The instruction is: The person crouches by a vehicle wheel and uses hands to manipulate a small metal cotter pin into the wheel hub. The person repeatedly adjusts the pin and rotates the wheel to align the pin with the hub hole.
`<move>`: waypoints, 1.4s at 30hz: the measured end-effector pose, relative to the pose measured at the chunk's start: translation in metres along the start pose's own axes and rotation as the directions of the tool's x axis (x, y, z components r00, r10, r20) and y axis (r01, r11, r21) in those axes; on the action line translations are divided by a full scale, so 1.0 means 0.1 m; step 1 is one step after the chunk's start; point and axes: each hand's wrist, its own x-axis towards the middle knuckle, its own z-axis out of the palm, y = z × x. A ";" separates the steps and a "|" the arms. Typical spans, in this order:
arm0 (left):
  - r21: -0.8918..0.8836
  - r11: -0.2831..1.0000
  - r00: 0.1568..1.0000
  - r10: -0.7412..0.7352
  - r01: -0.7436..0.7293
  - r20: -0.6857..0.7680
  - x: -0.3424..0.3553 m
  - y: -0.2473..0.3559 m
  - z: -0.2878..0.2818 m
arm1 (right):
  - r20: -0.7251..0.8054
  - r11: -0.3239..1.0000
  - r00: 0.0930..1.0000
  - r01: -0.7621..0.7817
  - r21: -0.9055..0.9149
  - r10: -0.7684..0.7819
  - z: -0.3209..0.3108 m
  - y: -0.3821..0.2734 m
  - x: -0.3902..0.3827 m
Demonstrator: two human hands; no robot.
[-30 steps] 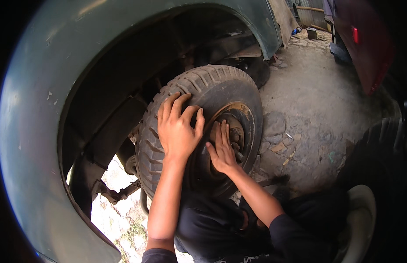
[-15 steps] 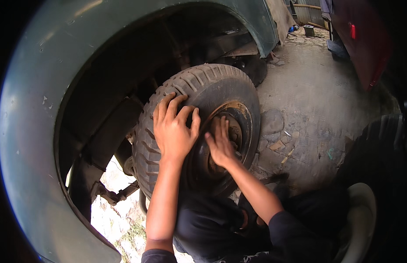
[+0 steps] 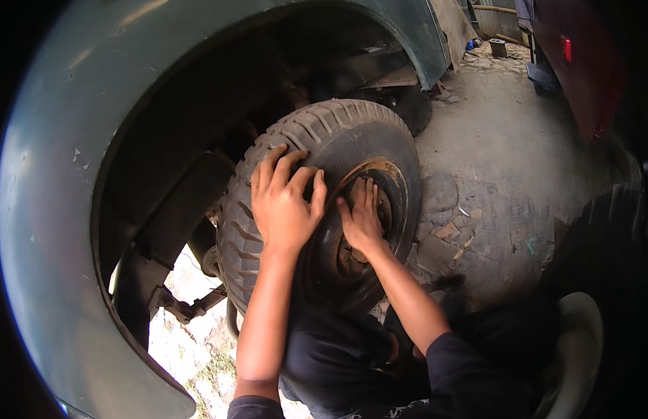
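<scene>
A large black tyre (image 3: pixel 352 133) with chunky tread sits upright inside the wheel arch of a grey-green vehicle body (image 3: pixel 51 202). My left hand (image 3: pixel 287 195) rests on the tyre's upper left, fingers apart and curved over the tread and sidewall. Lower and to its right, my right hand (image 3: pixel 359 216) is open with straightened fingers on the middle of the rusty rim (image 3: pixel 373 166), holding nothing and partly covering the hub. Dark mechanical parts (image 3: pixel 181 305) show behind and below the tyre at the left.
A dark red vehicle panel (image 3: pixel 575 77) stands at the upper right, with a dark tyre (image 3: pixel 610 216) below it. The cracked concrete floor (image 3: pixel 498 146) has scraps on it. Farther back are a small dark box (image 3: pixel 497 49) and a blue object (image 3: pixel 474 44). My dark-clothed legs are below the tyre.
My right hand has slid slightly upward and away from me across the wheel's middle. My left hand stays in much the same place on the tyre, with its fingers curved.
</scene>
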 end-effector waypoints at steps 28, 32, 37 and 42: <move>-0.025 0.999 0.999 -0.039 0.039 0.005 0.05 0.03 0.00 | -0.068 0.891 0.889 0.454 0.009 -0.452 0.78 0.04 -1.21; -0.006 1.000 1.000 -0.021 0.021 0.017 -0.03 0.00 -0.05 | -0.057 0.888 0.926 0.373 0.269 -0.372 0.62 -0.09 -1.12; -0.045 0.998 0.999 -0.038 0.038 0.002 0.00 0.03 0.00 | 0.010 0.906 0.908 0.417 0.068 -0.419 0.78 0.08 -1.38; -0.011 1.000 1.000 -0.014 0.014 0.008 -0.05 -0.04 -0.05 | -0.011 0.850 0.924 0.357 0.387 -0.383 0.61 -0.08 -1.19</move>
